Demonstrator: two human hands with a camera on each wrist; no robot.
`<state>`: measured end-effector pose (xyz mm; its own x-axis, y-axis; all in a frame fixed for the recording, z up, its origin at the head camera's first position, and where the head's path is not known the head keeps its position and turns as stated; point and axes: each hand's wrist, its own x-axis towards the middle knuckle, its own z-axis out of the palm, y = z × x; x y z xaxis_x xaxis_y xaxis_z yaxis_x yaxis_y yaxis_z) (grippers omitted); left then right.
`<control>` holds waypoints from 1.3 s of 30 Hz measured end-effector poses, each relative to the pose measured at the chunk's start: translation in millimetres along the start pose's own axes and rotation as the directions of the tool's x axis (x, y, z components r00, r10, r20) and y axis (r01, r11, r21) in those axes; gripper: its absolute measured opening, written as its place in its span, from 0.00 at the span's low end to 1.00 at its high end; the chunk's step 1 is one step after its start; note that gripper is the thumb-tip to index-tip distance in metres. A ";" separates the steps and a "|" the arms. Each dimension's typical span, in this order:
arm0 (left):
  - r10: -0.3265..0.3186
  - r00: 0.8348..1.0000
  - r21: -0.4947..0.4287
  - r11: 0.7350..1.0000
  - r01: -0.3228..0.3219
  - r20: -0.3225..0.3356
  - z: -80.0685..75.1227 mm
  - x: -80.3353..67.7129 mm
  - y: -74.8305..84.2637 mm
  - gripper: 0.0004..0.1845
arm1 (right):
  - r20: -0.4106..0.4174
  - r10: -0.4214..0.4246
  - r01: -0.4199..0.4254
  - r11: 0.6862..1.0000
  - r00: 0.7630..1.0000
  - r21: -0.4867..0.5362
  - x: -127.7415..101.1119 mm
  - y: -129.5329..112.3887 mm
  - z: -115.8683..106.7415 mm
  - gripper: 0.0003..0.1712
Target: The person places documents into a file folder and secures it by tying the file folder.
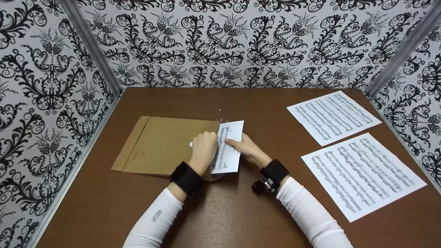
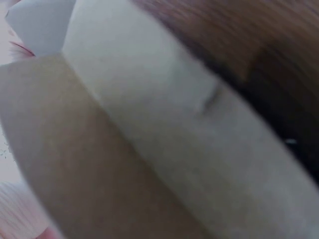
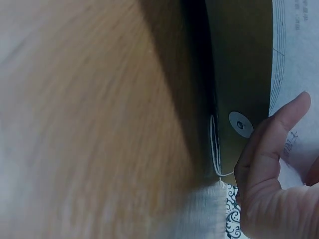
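Head view: left hand (image 1: pixel 204 147) grips a sheet of music (image 1: pixel 229 146) at the brown envelope's (image 1: pixel 162 144) mouth; right hand (image 1: pixel 246 146) presses it with straight fingers.

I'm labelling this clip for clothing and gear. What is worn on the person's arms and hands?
Both arms wear long, close-fitting white sleeves; the left white sleeve carries small grey lettering near the forearm. Each wrist has a wide black band: the left black wristband is plain, and the right black wristband has a small dark camera unit clipped to it. The left hand and right hand are bare.
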<state>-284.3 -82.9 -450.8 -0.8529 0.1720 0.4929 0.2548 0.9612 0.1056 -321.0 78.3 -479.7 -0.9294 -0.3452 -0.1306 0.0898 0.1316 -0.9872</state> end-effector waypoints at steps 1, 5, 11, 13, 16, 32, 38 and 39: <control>0.000 1.000 0.005 1.000 0.000 -0.003 0.1 0.2 0.5 0.10 | -0.001 -0.006 0.006 1.000 1.000 0.004 0.6 0.5 0.3 0.27; 0.002 1.000 0.010 1.000 -0.002 0.003 0.8 1.5 2.0 0.09 | -0.013 0.001 -0.001 1.000 1.000 0.021 2.1 1.3 2.2 0.28; 0.010 1.000 -0.013 1.000 -0.010 0.002 0.5 2.2 2.6 0.09 | -0.024 0.009 -0.009 1.000 1.000 -0.009 5.5 1.6 5.9 0.28; 0.010 1.000 -0.017 1.000 -0.010 0.005 0.5 2.3 2.8 0.09 | -0.029 0.013 -0.013 1.000 0.999 -0.023 6.2 1.4 6.9 0.27; 0.005 1.000 -0.022 1.000 -0.005 0.015 -0.2 2.5 3.4 0.08 | -0.037 0.011 -0.013 0.999 0.999 -0.033 7.7 0.9 8.4 0.27; -0.026 0.999 -0.014 1.000 0.027 0.041 0.4 4.3 4.1 0.08 | -0.076 0.040 -0.034 0.996 0.996 0.080 -3.1 -7.4 6.4 0.21; -0.032 0.998 -0.025 0.999 0.033 0.054 1.4 4.1 4.0 0.08 | -0.087 0.047 -0.037 0.992 0.995 0.119 -10.6 -11.0 4.2 0.19; -0.033 0.998 -0.027 0.999 0.035 0.056 1.4 4.2 4.1 0.08 | -0.092 0.049 -0.038 0.993 0.995 0.112 -11.8 -11.6 3.8 0.20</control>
<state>-287.5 -77.9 -449.5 -0.8852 0.1519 0.4397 0.2374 0.9604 0.1461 -309.7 77.3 -467.1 -0.9530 -0.2512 -0.1696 0.1648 0.0400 -0.9855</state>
